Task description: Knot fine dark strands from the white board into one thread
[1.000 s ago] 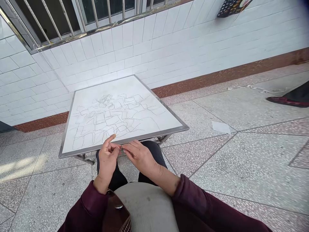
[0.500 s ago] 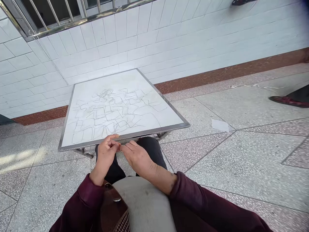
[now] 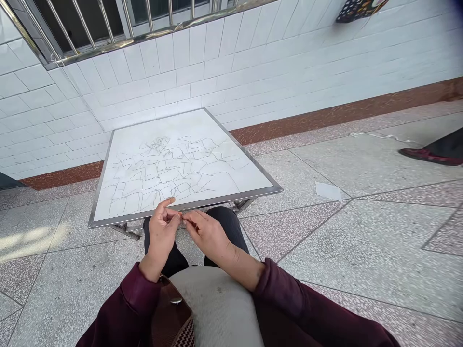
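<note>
In the head view both hands meet just in front of the table's near edge, above my lap. My left hand (image 3: 162,231) pinches thumb against fingers, with its index finger raised. My right hand (image 3: 209,233) is also pinched, its fingertips right beside the left ones. Whatever lies between the fingertips is too small to make out. Beyond the hands is a white table (image 3: 249,179) with a grey metal rim. Many thin dark strands (image 3: 164,166) lie across its top in wavy, crossing lines, with a denser tangle toward the back.
Behind the table is a white tiled wall (image 3: 152,91) with a barred window (image 3: 108,24). A white paper (image 3: 328,191) and a white cord (image 3: 383,137) lie on the floor at right. Another person's shoe (image 3: 430,155) is at the far right. A patterned box (image 3: 356,10) shows at top.
My right hand's fingers have drawn slightly apart from the left's and its thumb now shows. The view has tilted up a little, bringing more of the patterned box into sight.
</note>
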Demonstrator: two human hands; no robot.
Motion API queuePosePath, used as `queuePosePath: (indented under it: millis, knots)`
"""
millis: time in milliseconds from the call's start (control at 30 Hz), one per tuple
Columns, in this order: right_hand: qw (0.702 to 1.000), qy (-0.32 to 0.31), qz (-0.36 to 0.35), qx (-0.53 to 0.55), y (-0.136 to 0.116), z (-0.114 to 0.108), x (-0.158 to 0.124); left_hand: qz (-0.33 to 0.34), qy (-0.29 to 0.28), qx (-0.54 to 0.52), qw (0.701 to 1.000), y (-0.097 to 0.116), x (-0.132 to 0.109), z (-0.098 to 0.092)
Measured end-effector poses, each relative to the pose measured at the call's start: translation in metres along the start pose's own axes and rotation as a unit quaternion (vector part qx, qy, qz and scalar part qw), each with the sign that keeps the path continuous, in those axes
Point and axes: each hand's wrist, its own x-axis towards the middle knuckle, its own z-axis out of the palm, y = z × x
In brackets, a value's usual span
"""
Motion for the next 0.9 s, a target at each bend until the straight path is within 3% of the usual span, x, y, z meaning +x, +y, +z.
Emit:
queuePosePath:
  millis: [367,700,800,900]
  knots:
    - [0.999,0.026,0.026,-0.002,-0.005,0.005,0.002,0.030,0.045,-0.016,0.998,0.003,-0.007,0.009]
    - [0.999,-0.015,-0.002,-0.038,0.009,0.009,-0.002,0.007,-0.013,0.034,0.999,-0.012,0.004,-0.001]
    - [0.999,0.022,-0.017,-0.029,0.013,-0.009,-0.002,-0.027,0.014,-0.005,1.000,-0.009,0.011,-0.011]
    - [0.994,0.101,0.027,0.016,0.020,-0.027,-0.004,-0.062,0.044,-0.039,0.996,0.000,0.017,-0.025]
